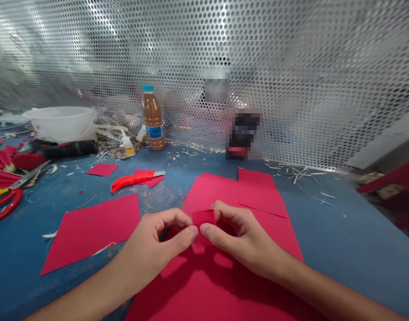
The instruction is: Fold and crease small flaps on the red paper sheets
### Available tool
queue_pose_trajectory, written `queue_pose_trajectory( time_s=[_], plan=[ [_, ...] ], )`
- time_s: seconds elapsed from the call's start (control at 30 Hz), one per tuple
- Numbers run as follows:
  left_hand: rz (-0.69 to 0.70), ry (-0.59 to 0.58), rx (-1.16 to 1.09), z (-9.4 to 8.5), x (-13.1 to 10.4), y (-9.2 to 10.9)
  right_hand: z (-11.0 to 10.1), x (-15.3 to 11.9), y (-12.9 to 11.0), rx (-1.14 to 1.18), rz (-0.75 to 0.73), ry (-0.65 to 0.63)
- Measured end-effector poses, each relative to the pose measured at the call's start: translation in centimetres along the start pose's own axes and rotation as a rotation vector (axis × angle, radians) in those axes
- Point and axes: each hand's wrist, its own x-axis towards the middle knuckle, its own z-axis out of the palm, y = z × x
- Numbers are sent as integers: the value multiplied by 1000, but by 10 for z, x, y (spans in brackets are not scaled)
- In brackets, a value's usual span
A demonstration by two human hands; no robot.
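Note:
Between my two hands is a small piece of red paper (204, 217), curled or folded over at the top. My left hand (162, 234) pinches its left side between thumb and fingers. On the right side, my right hand (239, 234) grips it the same way, thumb in front and fingers behind. Beneath both hands lies a large red sheet (218, 285), and a smaller red piece (261, 191) rests on its far right part. Another red sheet (97, 229) lies flat to the left of my left hand.
A red utility knife (134, 179) lies beyond my left hand. Farther left are scissors (10, 200), a black-and-red tool (57, 151) and a white basin (64, 125). A brown-filled bottle (153, 118) and small glue bottle (127, 145) stand near the perforated metal wall (291, 67).

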Motion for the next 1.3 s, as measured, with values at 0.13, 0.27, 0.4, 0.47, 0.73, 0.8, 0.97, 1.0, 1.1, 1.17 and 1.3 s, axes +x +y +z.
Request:
queue_pose_trajectory(
  time_s=[0.13,0.27,0.4,0.47,0.73,0.8,0.97,1.0,1.1,1.17,1.3],
  plan=[
    [4,3,-3,0,0,-1,0,1,-1,11,0,-2],
    [0,-1,-27,0,1,3,0,1,0,27,6,-2],
    [24,46,-36,0,1,13,-1,1,3,82,36,-14],
    [45,81,-25,-1,2,16,-1,1,4,102,41,-23],
    [6,73,-14,1,2,7,0,1,2,26,7,-11],
    [3,82,-2,2,2,5,0,1,1,15,2,-10],
    [3,109,8,4,-2,5,0,0,1,10,5,-10],
    [7,113,13,4,-2,5,0,0,1,9,8,-12],
    [10,116,5,6,-3,4,0,-1,1,9,11,-16],
    [12,107,-29,8,-2,2,0,0,2,5,8,-16],
    [28,89,-40,11,-1,-1,0,1,2,0,-8,-22]
  ],
)
